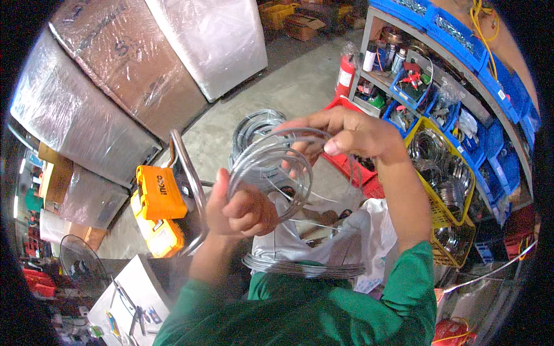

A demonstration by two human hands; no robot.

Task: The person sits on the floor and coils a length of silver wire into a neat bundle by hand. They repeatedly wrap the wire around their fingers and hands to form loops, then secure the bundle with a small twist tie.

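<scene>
My left hand [242, 209] is closed around the near side of a loose coil of grey metal wire [307, 187], thumb pointing up. At the far side, my right hand [352, 134] has its fingers curled on the coil's top strands, thumb and forefinger close together. A thin strand hangs below the right hand. Across my lap lies another wire coil [303, 269], partly under the hands' work. Beyond the held coil, a larger wire bundle [254, 130] sits low in front of me, partly hidden by it.
Yellow baskets [443, 216] of wire coils stand at the right, beside a shelf with blue bins [461, 37]. A red crate [374, 189] and fire extinguisher [345, 76] are nearby. Yellow cases [160, 193] and a bent metal tube [189, 167] are left, before wrapped boxes [121, 57].
</scene>
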